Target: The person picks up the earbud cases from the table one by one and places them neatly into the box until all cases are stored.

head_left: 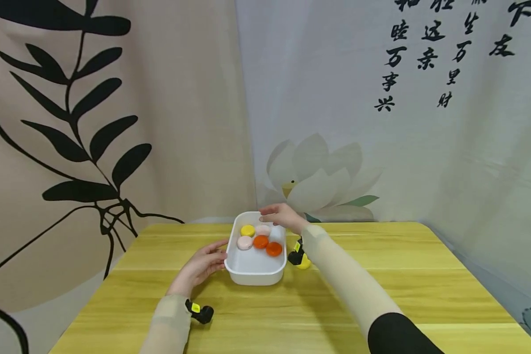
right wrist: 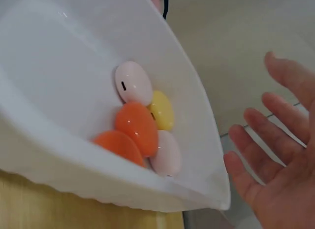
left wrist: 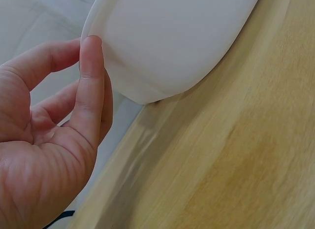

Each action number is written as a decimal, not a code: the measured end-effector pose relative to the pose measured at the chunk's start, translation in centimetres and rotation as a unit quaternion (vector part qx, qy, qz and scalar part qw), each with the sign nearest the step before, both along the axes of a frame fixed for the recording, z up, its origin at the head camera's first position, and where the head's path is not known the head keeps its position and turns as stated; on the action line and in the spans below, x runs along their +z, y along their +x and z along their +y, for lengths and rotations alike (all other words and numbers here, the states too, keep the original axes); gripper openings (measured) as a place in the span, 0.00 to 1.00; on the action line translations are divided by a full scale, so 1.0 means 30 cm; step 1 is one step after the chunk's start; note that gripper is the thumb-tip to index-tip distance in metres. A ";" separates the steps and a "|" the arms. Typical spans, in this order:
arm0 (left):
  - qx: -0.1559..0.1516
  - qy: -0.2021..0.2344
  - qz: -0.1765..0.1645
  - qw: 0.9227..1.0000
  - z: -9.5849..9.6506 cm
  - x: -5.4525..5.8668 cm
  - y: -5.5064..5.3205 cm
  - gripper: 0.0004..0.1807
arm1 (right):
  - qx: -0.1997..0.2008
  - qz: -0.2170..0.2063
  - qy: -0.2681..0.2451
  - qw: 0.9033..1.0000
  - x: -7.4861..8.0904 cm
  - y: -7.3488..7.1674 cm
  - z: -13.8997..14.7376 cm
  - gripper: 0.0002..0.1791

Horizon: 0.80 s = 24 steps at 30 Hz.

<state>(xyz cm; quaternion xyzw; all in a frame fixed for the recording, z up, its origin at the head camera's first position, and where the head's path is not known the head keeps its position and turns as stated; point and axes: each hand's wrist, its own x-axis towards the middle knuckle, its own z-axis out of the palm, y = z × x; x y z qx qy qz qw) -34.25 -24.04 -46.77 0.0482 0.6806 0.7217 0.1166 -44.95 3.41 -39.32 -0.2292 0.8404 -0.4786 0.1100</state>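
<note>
A white plastic bin point(head_left: 255, 281) stands near the table's far edge, with several glossy rounded pieces inside: a yellow one point(head_left: 248, 231), two pale pink ones, the nearer being this pale pink piece point(head_left: 245, 242), and two orange ones, one of them this orange piece point(right wrist: 136, 129). Small black slots mark some of them in the right wrist view. With its thumb and fingertips, my left hand point(head_left: 204, 265) touches the bin's left rim from outside. My right hand point(head_left: 284, 216) hovers at the far right corner, fingers spread; the right wrist view shows it apart from the wall, holding nothing.
Another yellow piece point(head_left: 304, 262) lies on the wooden table point(head_left: 425, 275) right of the bin, partly hidden by the right wrist's black camera point(head_left: 296, 254). Behind the table hangs a printed cloth point(head_left: 194, 98) with dark leaves, a lotus and writing.
</note>
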 end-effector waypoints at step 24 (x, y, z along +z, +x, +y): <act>-0.011 0.006 0.001 1.000 -0.005 0.003 0.006 0.32 | 0.029 -0.026 -0.184 0.982 -0.186 0.104 0.353 0.32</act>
